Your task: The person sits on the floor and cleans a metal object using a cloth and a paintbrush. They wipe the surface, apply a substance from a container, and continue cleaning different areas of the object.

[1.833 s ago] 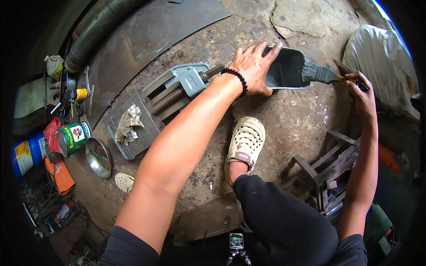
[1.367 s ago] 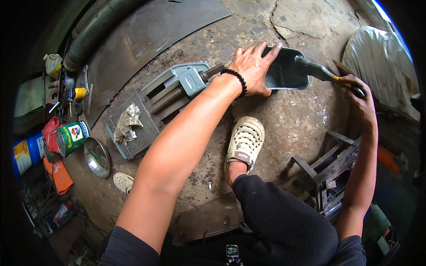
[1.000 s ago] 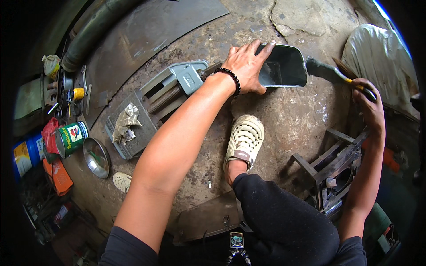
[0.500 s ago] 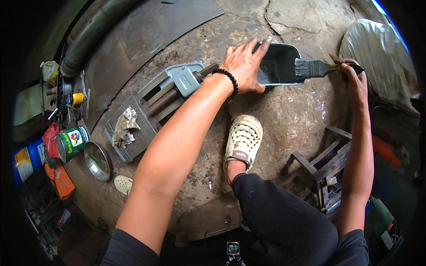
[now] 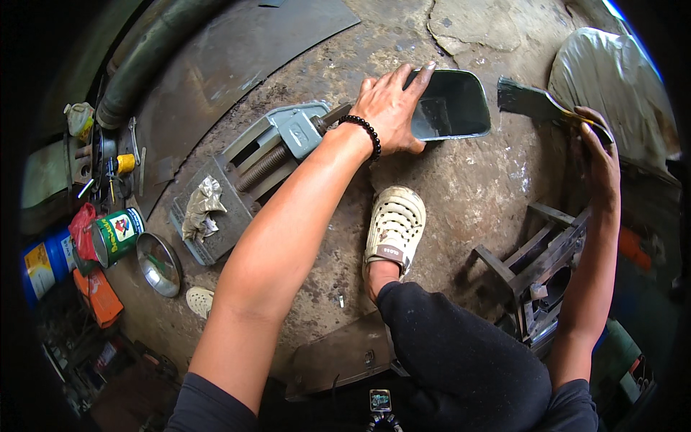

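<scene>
My left hand (image 5: 392, 111), a black bead bracelet at its wrist, grips the left side of a hollow, box-shaped grey metal piece (image 5: 471, 104) with a dark inside. Its fingers lie along the far edge and the thumb along the near one. In my right hand (image 5: 597, 144) is a wide paintbrush (image 5: 529, 99), its handle partly hidden by the fingers. The dark, wet-looking bristles point left, a little apart from the box piece's right rim. Left of my left hand lies a grey vise-like tool (image 5: 299, 133) with a thick threaded screw; my hand and wrist hide how it meets the box piece.
A crumpled rag (image 5: 204, 209) rests on the vise's near end. A metal bowl (image 5: 158, 264), a green can (image 5: 117, 236) and a blue bucket (image 5: 47, 263) stand at left. On the right are a metal frame (image 5: 529, 270) and a pale sheet-covered object (image 5: 608, 93). My shoe (image 5: 396, 223) is below.
My right hand has drawn the paintbrush right, out of the box piece's opening and clear of its rim. The left hand keeps its grip, and the box piece looks slightly turned.
</scene>
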Demonstrator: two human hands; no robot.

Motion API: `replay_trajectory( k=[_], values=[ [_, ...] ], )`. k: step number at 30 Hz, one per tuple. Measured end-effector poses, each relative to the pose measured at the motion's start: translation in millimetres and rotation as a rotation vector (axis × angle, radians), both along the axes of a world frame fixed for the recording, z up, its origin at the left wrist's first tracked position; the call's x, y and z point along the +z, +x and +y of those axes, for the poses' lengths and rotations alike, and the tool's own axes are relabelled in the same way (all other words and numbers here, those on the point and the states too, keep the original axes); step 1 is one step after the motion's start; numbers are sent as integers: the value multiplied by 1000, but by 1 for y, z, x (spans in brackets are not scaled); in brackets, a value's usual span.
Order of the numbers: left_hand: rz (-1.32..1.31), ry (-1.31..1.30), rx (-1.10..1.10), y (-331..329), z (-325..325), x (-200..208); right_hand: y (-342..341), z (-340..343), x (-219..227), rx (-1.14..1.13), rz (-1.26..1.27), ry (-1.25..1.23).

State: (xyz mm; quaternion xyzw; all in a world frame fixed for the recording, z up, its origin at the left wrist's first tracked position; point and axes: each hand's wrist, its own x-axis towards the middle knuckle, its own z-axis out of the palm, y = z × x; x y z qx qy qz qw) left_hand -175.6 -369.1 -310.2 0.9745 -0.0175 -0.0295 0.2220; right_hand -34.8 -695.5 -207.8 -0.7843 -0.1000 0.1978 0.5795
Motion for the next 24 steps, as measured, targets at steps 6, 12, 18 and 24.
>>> replay_trajectory(
  k=[6,12,18,24],
  values=[
    [-15,6,-3,0,2,-1,-2,-1,2,157,108,44],
    [-22,-22,-4,-3,2,-1,1,13,-21,92,-36,-76],
    [0,-23,-1,-2,2,0,-9,32,-28,206,-103,-84],
    [-18,-27,5,-3,3,-2,-11,43,-40,199,-39,43]
  ],
)
